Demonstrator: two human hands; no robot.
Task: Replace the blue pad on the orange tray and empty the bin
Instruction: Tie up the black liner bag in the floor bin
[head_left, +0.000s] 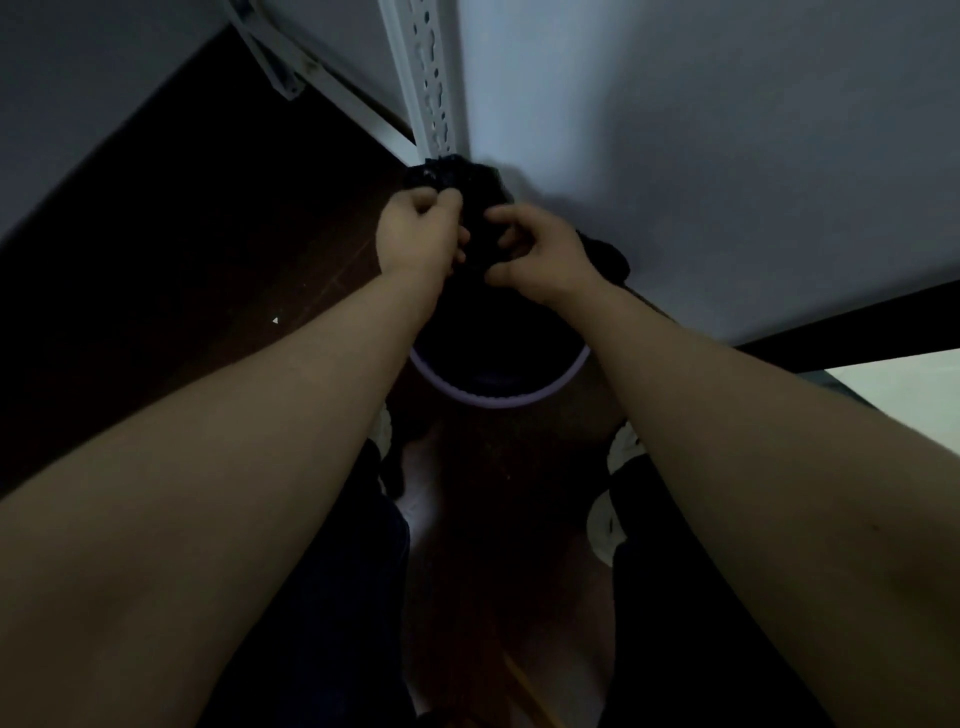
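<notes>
Bin (498, 401), round with a pale lilac rim, stands on the dark floor (208, 234) against the white wall (675, 156), just near of a slotted white upright (428, 78). Black bag (475, 179) bunched over its far edge. Left hand (415, 234) and right hand (540, 254): each grip curled round the bag's gathered top.

One head-worn camera looks steeply down, close over both forearms.

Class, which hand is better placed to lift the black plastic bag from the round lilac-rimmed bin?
Probably left: the left hand grips the black plastic bag near its bunched top; the right hand pinches lower.
</notes>
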